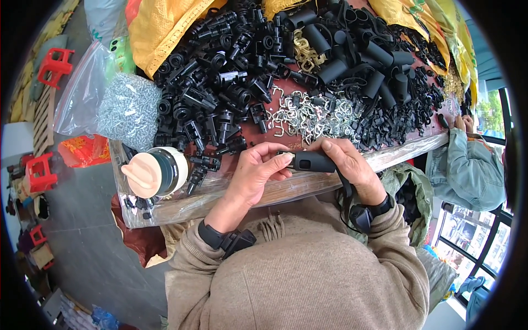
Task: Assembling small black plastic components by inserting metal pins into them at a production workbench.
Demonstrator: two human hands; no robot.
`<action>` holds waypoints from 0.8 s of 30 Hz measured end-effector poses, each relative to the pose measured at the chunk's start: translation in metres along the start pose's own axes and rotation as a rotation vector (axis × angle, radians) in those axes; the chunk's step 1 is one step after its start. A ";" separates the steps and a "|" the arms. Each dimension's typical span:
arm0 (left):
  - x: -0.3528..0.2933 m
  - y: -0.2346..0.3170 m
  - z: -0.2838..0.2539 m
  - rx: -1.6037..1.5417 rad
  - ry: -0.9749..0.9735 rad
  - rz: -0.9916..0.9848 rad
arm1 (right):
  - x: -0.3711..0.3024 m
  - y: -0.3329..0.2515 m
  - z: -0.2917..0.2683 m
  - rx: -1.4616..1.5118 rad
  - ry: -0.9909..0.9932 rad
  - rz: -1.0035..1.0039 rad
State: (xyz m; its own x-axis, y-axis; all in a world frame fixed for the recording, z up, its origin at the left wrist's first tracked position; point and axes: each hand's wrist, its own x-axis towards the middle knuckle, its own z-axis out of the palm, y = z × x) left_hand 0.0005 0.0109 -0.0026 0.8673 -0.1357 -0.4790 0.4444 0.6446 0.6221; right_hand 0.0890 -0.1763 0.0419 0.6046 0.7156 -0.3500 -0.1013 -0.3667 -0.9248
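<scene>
A black plastic handle (pixel 314 161) with a slot in its side lies level between my hands, just over the table's near edge. My right hand (pixel 355 168) is closed round its right end, and a black strap (pixel 345 192) hangs from there. My left hand (pixel 258 171) is closed, its thumb and fingertips pinching at the handle's left end. Whatever small part sits between those fingertips is mostly covered by the thumb. Just beyond my hands lies a heap of bent silvery metal hooks (pixel 316 115).
Black plastic fittings (pixel 220 82) are piled at the left, more black handles (pixel 379 55) at the right. A jar with a pale lid (pixel 144 175) and a bag of small metal pieces (pixel 129 113) stand at the left edge. Another person (pixel 465 165) sits at the far right.
</scene>
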 end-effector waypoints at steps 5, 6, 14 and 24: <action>0.001 -0.005 0.007 -0.014 0.030 0.046 | -0.007 0.003 0.009 0.049 0.105 0.044; 0.001 -0.005 0.008 -0.008 0.036 0.063 | -0.008 0.003 0.011 0.050 0.106 0.042; 0.004 -0.003 0.006 0.083 -0.020 -0.048 | -0.014 0.002 0.022 0.065 0.206 0.018; 0.004 0.001 0.008 0.077 -0.003 -0.054 | -0.009 0.018 0.033 0.023 0.260 -0.095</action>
State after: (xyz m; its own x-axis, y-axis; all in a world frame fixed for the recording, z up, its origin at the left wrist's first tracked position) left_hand 0.0067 0.0048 0.0011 0.8422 -0.1714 -0.5112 0.5066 0.5761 0.6414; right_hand 0.0551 -0.1697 0.0230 0.7943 0.5684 -0.2145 -0.0507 -0.2899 -0.9557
